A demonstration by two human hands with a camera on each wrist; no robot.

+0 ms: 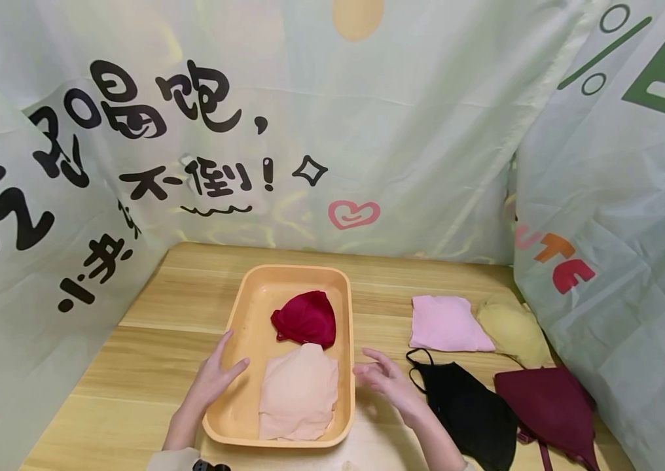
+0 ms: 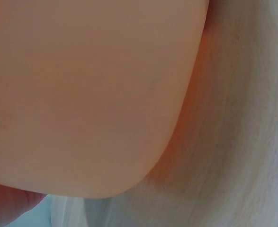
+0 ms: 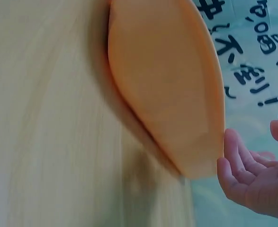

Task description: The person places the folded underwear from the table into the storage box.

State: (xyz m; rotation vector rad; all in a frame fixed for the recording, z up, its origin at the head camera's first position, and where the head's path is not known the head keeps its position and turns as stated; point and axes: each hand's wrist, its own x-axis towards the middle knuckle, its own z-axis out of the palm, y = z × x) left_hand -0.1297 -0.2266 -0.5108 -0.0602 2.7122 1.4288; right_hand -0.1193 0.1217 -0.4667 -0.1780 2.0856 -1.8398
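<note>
An orange plastic tray stands lengthwise on the wooden table. Inside it lie a dark red folded bra and, nearer to me, a pale pink folded garment. My left hand is at the tray's left rim, its thumb spread over the inside and its fingers extended along the edge. On the other side, my right hand has loosely bent fingers by the outer wall. The right wrist view shows those fingertips at the tray's edge. In the left wrist view the tray wall hides most of the left hand.
To the right lie a pink folded cloth, a yellow garment, a black strappy top and a maroon bra. Printed curtains enclose the table at the back and both sides.
</note>
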